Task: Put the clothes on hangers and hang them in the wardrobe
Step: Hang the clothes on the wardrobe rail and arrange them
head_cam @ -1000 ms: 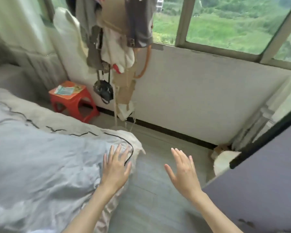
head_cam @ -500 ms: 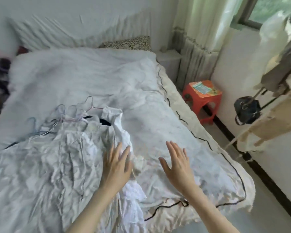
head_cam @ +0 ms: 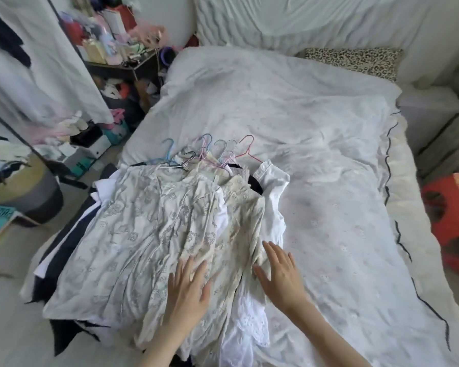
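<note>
Nearest: left hand (head_cam: pixel 188 290) flat over the lower part of the clothes pile (head_cam: pixel 154 234), fingers straight and slightly spread, gripping nothing; contact with the fabric probable, not confirmed. Right hand (head_cam: pixel 282 274) just beside it, fingers straight and close together, palm turned inward, at the right edge of the pile near the white shirt (head_cam: pixel 274 197); touching or just above, cannot tell.

Pile spread on the left half of the bed (head_cam: pixel 329 154): pale patterned garment (head_cam: pixel 133 229) on top, cream garment (head_cam: pixel 239 213) next to it, white lace hem (head_cam: pixel 252 324) below the right hand, dark navy cloth showing at the left and bottom edges. All wrinkled, overlapping.

Beyond the fingertips, at the far end of the pile: thin wire hangers (head_cam: pixel 204 152), hooks pointing away toward the headboard; blue, pink, silver, red. Necks of the garments bunched at the hanger bases. Well apart from both hands.

Bed covered with a pale quilt, dark piping along the right edge. Leopard-print pillow (head_cam: pixel 355 60) at the far right, against the padded white headboard (head_cam: pixel 302 19).

Right of the bed: red plastic stool (head_cam: pixel 445 215), partly cut by the frame edge. Left of the bed: floor cluttered with boxes and shoes; dark shelf (head_cam: pixel 122 64) crowded with small items, blurred. White hanging fabric (head_cam: pixel 37 62) at far left.
</note>
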A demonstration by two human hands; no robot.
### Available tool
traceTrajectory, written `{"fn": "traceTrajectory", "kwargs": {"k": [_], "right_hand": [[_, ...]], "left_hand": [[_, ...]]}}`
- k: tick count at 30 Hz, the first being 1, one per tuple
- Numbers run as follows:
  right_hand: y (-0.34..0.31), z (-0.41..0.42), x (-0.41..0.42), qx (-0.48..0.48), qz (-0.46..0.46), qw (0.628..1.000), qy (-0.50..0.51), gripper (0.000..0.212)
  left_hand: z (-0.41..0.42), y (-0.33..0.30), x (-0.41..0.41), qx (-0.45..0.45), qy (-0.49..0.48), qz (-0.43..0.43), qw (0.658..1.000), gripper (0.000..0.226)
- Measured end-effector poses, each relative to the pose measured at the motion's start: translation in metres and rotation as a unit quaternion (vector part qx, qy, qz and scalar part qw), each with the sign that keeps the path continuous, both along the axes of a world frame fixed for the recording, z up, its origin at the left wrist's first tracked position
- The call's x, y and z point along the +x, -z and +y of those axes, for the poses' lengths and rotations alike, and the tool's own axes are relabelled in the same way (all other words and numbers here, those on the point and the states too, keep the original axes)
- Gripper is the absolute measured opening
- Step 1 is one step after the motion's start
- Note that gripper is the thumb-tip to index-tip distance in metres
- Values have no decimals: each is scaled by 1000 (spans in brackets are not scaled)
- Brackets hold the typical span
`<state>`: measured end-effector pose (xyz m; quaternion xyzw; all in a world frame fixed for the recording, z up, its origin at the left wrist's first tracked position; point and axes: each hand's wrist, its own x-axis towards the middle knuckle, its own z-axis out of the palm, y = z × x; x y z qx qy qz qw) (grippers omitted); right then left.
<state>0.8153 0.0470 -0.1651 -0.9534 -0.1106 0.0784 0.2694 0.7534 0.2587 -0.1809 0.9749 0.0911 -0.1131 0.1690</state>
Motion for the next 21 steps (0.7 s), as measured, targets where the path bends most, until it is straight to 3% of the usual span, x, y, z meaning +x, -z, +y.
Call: {"fn": "traceTrajectory", "kwargs": {"k": [3, 6, 8, 13, 21], "right_hand": [[10, 22, 26, 2, 21, 999, -31, 99], [16, 48, 49, 2, 57, 997, -52, 102], [19, 69, 67, -10, 75, 995, -60, 109], [36, 134, 137, -51, 85, 993, -67, 62], [79, 248, 277, -79, 125, 989, -2, 59]], "left_hand": [[18, 8, 5, -4, -35, 23, 999, 56], [48, 21, 14, -6, -55, 45, 997, 75], [74, 28, 30, -4, -57, 72, 996, 58], [157, 44, 111, -1, -33, 26, 999, 57], [251, 104, 238, -9, 85, 19, 996, 58]]}}
